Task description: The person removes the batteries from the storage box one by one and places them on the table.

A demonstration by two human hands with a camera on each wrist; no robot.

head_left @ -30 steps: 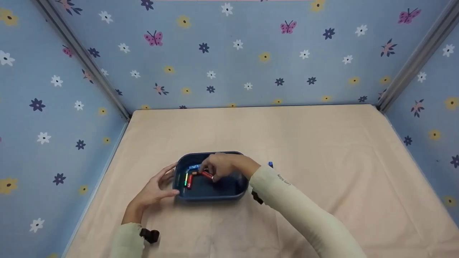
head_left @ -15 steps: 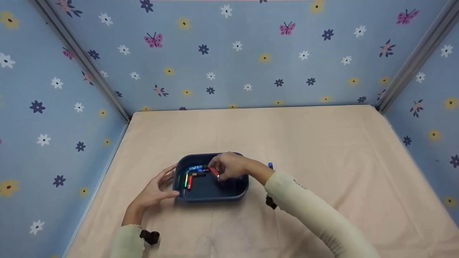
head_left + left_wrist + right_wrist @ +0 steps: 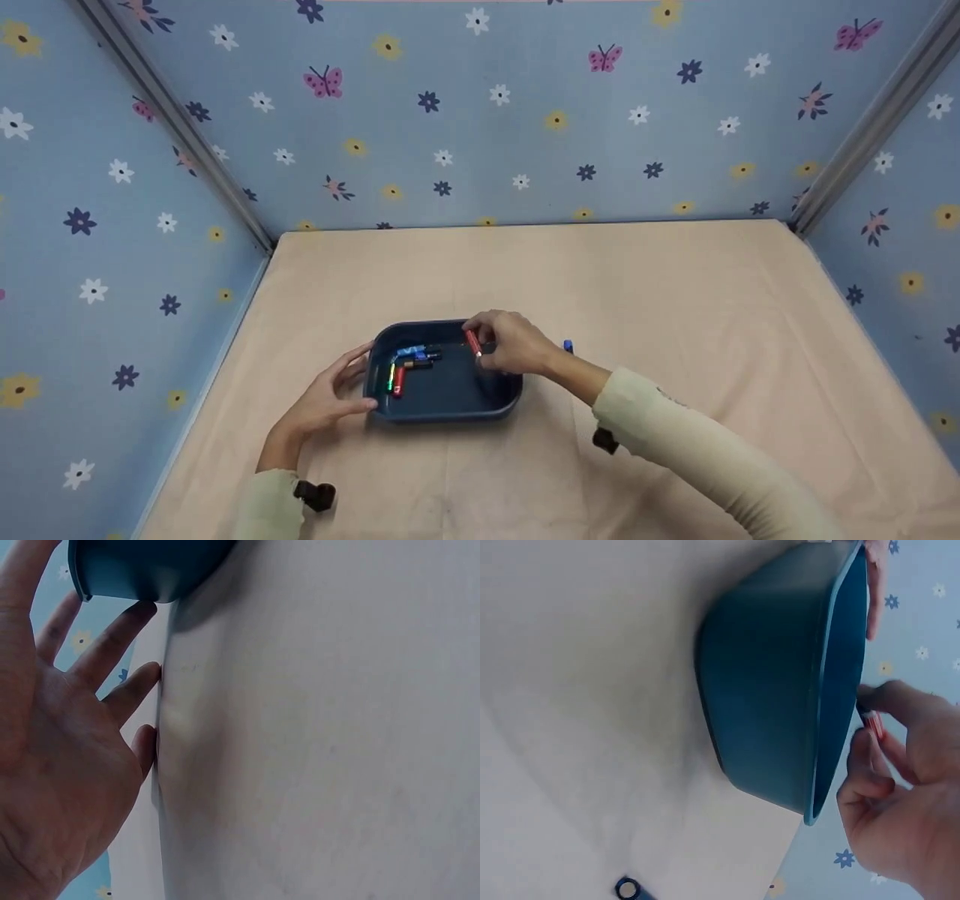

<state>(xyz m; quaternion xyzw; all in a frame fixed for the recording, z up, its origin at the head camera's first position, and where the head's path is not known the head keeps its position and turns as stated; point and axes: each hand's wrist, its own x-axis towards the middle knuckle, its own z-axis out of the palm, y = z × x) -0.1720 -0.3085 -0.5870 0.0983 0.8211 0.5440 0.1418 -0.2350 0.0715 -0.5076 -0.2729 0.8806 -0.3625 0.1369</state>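
Observation:
My right hand pinches a red battery between thumb and fingers, above the right part of a dark blue plastic basin. In the right wrist view that battery shows just beyond the basin's rim. My left hand rests against the basin's left end with fingers spread, and the left wrist view shows its fingertips at the basin wall. Inside the basin, toward the left, lie a green battery, another red battery, a black and copper battery and blue ones.
A blue battery lies on the cloth-covered table right of the basin, partly behind my right forearm. Flower-patterned panels enclose the table at the back and both sides.
My right hand has moved right and up from the batteries in the basin, carrying the red battery with it. My left hand has stayed at the basin's left end.

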